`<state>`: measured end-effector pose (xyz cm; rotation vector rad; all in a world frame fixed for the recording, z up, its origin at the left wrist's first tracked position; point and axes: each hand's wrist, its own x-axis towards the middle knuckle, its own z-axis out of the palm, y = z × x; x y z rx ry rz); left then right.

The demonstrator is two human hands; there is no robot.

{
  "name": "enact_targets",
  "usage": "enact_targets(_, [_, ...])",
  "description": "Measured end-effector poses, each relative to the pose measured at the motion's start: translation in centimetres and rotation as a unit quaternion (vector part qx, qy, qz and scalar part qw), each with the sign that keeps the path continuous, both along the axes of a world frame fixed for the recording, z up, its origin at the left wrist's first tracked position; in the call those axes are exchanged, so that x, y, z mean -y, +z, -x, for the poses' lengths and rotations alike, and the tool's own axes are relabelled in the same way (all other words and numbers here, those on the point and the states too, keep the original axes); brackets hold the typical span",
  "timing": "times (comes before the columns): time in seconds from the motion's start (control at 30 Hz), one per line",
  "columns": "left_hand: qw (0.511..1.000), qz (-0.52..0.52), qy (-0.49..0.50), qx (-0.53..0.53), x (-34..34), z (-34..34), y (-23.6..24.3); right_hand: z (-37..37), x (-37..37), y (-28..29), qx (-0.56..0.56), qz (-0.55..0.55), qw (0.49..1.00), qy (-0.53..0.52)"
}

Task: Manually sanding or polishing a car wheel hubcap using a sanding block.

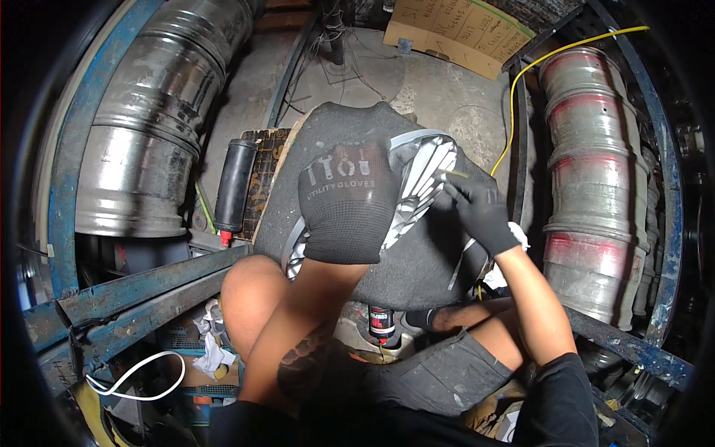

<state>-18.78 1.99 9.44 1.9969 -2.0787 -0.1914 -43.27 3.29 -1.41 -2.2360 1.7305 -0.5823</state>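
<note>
A silver spoked wheel (424, 175), banded by a pale strip, lies on a dark padded mat (406, 279). My left hand (346, 197), in a black glove, is over the wheel's left part, hiding much of it; its fingertips are hidden. At the spokes on the right, my gloved right hand (477, 208) pinches a thin yellowish item (456, 174), too small to identify.
Stacked metal rims stand left (134, 171) and right (588, 186), within blue steel frames (63, 223). A black cylinder (238, 185) lies beside the mat. Cardboard (454, 33), a yellow cable and a can (380, 322) surround the work spot.
</note>
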Motion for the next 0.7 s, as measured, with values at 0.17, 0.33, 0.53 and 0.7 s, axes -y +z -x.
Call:
enact_targets(0.17, [1.000, 0.000, 0.011, 0.004, 0.4, 0.5, 0.2, -0.3, 1.2, 0.2, -0.011, -0.092, 0.991, -0.098])
enact_targets(0.33, [0.997, -0.070, 0.024, 0.001, 2.6, -0.7, -1.9, -0.4, -0.3, 0.1, -0.001, -0.171, 0.985, 0.021])
enact_targets(0.53, [0.997, -0.053, 0.030, -0.051, 2.7, -2.3, -0.4, -2.6, -0.4, -0.4, -0.112, -0.109, 0.983, 0.098])
enact_targets(0.7, [0.997, -0.062, 0.025, -0.025, 3.6, -0.4, -0.3, 3.2, 3.6, -2.9, -0.155, 0.030, 0.987, 0.038])
